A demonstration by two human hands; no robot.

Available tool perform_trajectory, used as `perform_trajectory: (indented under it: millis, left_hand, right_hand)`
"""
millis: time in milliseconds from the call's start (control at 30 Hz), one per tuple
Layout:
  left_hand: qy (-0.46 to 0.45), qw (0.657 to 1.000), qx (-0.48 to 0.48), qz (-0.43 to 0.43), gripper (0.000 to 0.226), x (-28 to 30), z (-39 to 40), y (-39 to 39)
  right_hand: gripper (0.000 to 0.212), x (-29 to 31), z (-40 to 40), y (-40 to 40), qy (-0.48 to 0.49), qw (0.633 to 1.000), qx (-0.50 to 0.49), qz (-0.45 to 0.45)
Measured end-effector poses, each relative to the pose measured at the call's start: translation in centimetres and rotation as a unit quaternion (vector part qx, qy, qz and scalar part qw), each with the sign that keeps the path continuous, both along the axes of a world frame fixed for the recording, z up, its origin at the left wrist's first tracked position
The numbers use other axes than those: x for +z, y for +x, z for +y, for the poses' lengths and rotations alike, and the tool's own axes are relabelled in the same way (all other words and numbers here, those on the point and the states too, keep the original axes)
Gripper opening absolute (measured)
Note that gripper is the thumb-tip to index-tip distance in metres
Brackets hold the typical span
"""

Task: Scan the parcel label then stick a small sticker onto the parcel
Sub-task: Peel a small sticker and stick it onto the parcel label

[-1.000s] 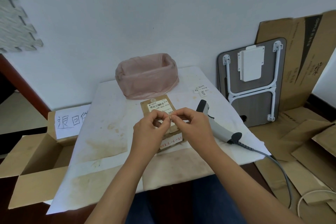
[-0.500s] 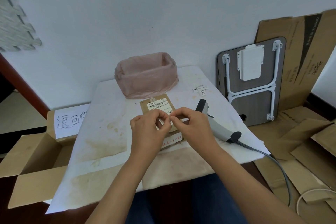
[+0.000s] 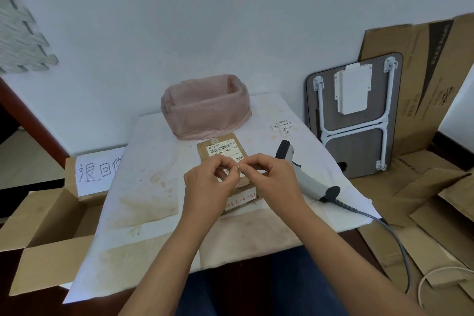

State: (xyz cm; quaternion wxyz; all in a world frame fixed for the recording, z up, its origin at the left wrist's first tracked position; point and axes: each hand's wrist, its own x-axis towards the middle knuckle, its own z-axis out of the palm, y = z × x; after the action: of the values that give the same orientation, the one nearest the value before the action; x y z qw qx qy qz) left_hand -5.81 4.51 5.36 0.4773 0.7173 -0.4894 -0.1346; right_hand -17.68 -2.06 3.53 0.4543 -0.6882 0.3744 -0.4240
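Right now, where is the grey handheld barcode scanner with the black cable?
In the head view, the grey handheld barcode scanner lies on the white table, on the person's right, just beside the right hand and the brown cardboard parcel.

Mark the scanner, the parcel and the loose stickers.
scanner [image 3: 305,179]: head view, grey handle.
parcel [image 3: 222,149]: head view, white shipping label on top.
loose stickers [image 3: 282,126]: head view, middle of the small pile.
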Motion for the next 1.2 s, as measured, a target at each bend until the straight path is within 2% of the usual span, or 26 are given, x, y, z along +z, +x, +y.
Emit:
perform_trajectory:
  millis: [100, 267, 333, 600, 933, 1033, 1067, 1133, 1200]
  left_hand:
    - [-0.008, 0.999, -0.009, -0.032, 0.010, -0.1, 0.0, 0.3]
    - [-0.006, 0.990, 0.003, -0.138, 0.011, 0.1, -0.1, 0.0]
    - [-0.004, 0.989, 0.006, -0.145, 0.010, 0.2, -0.2, -0.1]
    - [-0.018, 0.999, -0.010, -0.050, 0.012, -0.1, -0.3, 0.0]
    - [-0.016, 0.999, -0.011, -0.029, 0.012, -0.4, -0.3, 0.2]
    - [-0.025, 0.999, -0.012, -0.030, 0.002, -0.6, -0.2, 0.2]
    - [-0.024, 0.999, -0.009, -0.027, 0.009, -0.6, -0.2, 0.3]
    - [0.005, 1.000, -0.016, 0.026, 0.023, -0.6, -0.1, 0.6]
    - [0.032, 0.992, -0.032, 0.119, 0.020, -0.6, -0.2, 0.9]
  right_hand:
    - [0.007, 0.4, -0.1, -0.2, -0.007, 1.000, 0.015, 0.026]
    - [0.010, 1.0, -0.3, -0.5, -0.023, 0.997, 0.025, 0.062]
    - [0.010, 1.0, -0.2, -0.4, -0.031, 0.997, 0.018, 0.062]
    - [0.011, 0.7, -0.1, -0.2, -0.003, 1.000, 0.001, 0.025]
    - [0.012, 0.2, -0.4, -0.1, 0.043, 0.999, 0.002, -0.003]
    - [0.014, -0.1, -0.6, -0.3, 0.100, 0.994, 0.003, -0.038]
    - [0.014, -0.1, -0.6, -0.4, 0.123, 0.991, 0.007, -0.055]
    - [0.012, 0.0, -0.5, -0.6, 0.156, 0.984, 0.020, -0.081]
    - [0.009, 0.1, -0.4, -0.6, 0.162, 0.982, 0.033, -0.087]
